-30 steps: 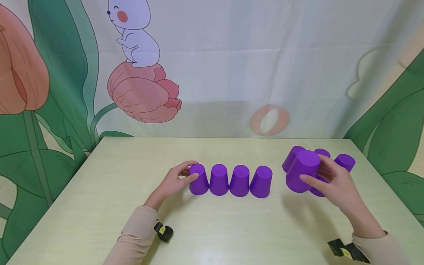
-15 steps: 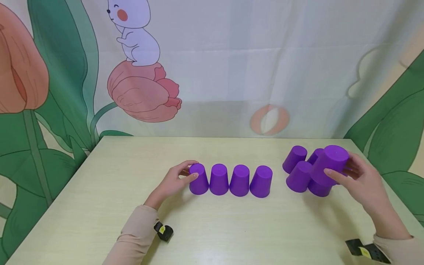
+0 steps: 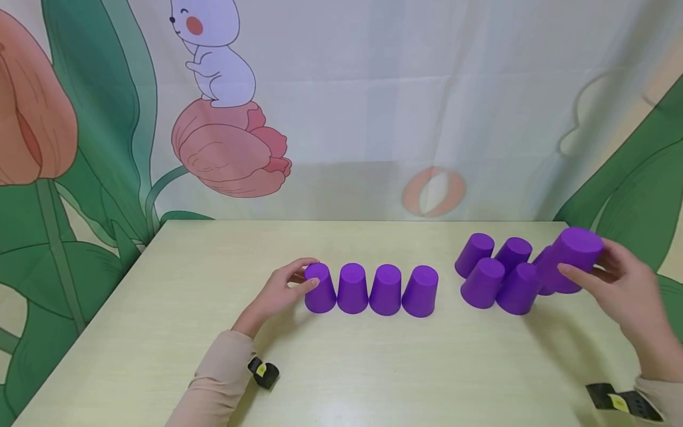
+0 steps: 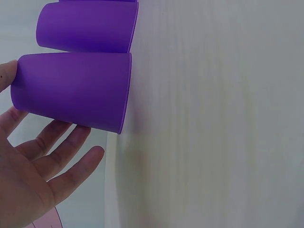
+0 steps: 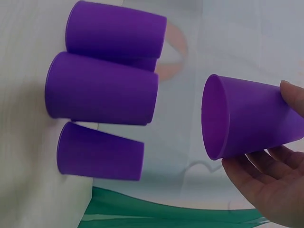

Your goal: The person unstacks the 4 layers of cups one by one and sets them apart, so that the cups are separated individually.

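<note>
In the head view, my left hand (image 3: 278, 293) holds the leftmost purple cup (image 3: 322, 298) of a row between thumb and fingers. That cup stands mouth down on the table. The left wrist view shows the thumb at the narrow end of the cup (image 4: 71, 90) and the fingertips along its side. Off to the right, my right hand (image 3: 632, 290) grips another purple cup (image 3: 573, 258), raised above the table with its mouth down. In the right wrist view this cup (image 5: 251, 118) is apart from the standing ones, its open rim facing the table.
Several mouth-down purple cups (image 3: 386, 290) make up the row at mid-table. A cluster of several more cups (image 3: 482, 284) stands near the right edge, one partly hidden behind the raised cup. A printed curtain (image 3: 341, 118) hangs behind the pale table (image 3: 363, 373).
My right hand has carried its cup rightward, from over the cluster's left side to its right end, uncovering the cups there. The left hand and the row have stayed put.
</note>
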`<state>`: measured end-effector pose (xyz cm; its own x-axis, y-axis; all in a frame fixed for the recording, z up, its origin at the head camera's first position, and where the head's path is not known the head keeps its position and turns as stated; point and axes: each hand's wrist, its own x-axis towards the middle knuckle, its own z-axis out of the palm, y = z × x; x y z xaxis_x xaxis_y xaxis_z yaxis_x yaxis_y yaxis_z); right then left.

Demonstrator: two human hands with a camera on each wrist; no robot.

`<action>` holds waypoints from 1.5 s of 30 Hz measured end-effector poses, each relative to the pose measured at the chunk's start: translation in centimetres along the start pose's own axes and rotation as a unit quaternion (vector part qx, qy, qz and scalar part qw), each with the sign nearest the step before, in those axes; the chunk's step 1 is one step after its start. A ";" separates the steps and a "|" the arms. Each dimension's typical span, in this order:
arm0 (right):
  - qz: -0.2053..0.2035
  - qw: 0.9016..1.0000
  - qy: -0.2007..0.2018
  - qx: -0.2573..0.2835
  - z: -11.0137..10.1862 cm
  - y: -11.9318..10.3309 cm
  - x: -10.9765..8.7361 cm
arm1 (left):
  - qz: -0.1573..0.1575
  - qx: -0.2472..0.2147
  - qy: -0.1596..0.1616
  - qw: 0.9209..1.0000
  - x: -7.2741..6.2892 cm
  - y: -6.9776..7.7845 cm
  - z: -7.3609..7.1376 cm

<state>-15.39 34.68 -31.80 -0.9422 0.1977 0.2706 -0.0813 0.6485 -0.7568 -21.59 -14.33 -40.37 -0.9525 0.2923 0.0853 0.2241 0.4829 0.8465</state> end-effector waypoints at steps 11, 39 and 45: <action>0.019 1.000 0.013 -0.016 -1.0 2.6 0.3 | -0.013 0.002 0.003 1.000 0.0 0.1 -0.1; 0.042 0.986 -0.130 -0.096 1.9 8.8 0.7 | -0.009 0.000 0.000 1.000 0.0 0.0 0.0; 0.044 0.986 -0.139 -0.085 1.7 10.1 1.2 | -0.008 0.001 -0.001 1.000 0.1 -0.1 0.0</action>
<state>-17.88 40.28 -40.14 -0.9977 0.0652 0.0176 0.0379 0.7569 -0.6524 -21.71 -14.38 -40.47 -0.9554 0.2869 0.0701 0.2090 0.4890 0.8469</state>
